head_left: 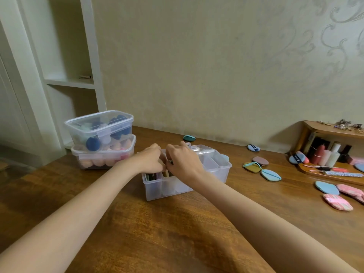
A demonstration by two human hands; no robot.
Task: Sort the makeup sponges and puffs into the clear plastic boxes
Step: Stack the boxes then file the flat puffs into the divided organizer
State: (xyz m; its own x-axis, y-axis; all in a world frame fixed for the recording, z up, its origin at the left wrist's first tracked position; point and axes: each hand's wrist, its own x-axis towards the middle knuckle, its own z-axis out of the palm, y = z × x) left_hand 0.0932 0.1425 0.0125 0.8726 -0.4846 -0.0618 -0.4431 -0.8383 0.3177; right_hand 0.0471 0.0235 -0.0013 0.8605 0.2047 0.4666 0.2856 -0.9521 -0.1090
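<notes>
Head view: wooden table [177, 233], both bare arms reach forward to a clear divided box [216, 170] sitting mid-table. Left hand [150, 160] and right hand [185, 161] meet over the box's near-left compartments, fingers curled and bunched together, touching each other. Something dark is pinched between the fingertips of the right hand, too hidden to name; whether the left hand grips anything, cannot tell. Dark flat items stand upright in the box's leftmost compartment; the right compartments look bare.

Left of the box, two lidded clear containers stacked: top container [99, 125] holds dark blue and pale sponges, bottom container [104, 156] holds peach and pink sponges. Both lids on.

Loose puffs lie on the table, right of the box: a teal puff [189, 138] near the wall, a light blue puff [253, 147] further right, a mauve puff [260, 160], an olive puff with teal strap [252, 167] touching a blue puff [271, 175]. Further right and nearer, another blue puff [327, 187] beside two pink patterned puffs [337, 201], one more pink one partly cut off by the frame edge.

Far right, wooden organiser [331, 131] against the wall with bottles, lipsticks, brushes on its tray; a blue puff and a pink one lean at its left end. White shelving [69, 81] stands behind the stacked containers.
</notes>
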